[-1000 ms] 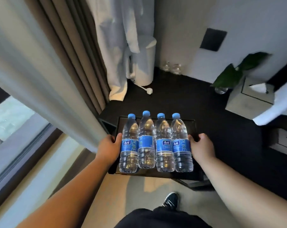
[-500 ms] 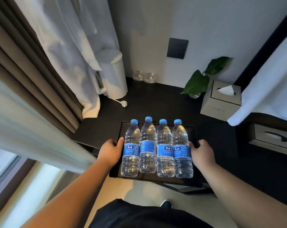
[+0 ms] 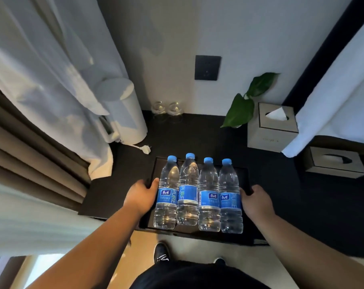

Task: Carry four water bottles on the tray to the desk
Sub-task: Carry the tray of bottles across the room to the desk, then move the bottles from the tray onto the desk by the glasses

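A black tray (image 3: 244,177) carries several clear water bottles (image 3: 197,195) with blue caps and blue labels, standing upright side by side in a row. My left hand (image 3: 141,197) grips the tray's left edge, thumb on the rim by the leftmost bottle. My right hand (image 3: 256,202) grips the right edge. The tray is over the front part of the dark desk (image 3: 197,138), its near edge overhanging the desk's front edge. Whether it rests on the desk I cannot tell.
On the desk stand a white kettle (image 3: 124,113) with its plug (image 3: 145,150), two glasses (image 3: 166,109) by the wall, a leafy plant (image 3: 241,105) and a tissue box (image 3: 272,128). Curtains (image 3: 41,101) hang left, white bedding (image 3: 333,90) right.
The view has closed in on the desk. The tray with the bottles has moved forward over the desk top, both hands still on its edges.
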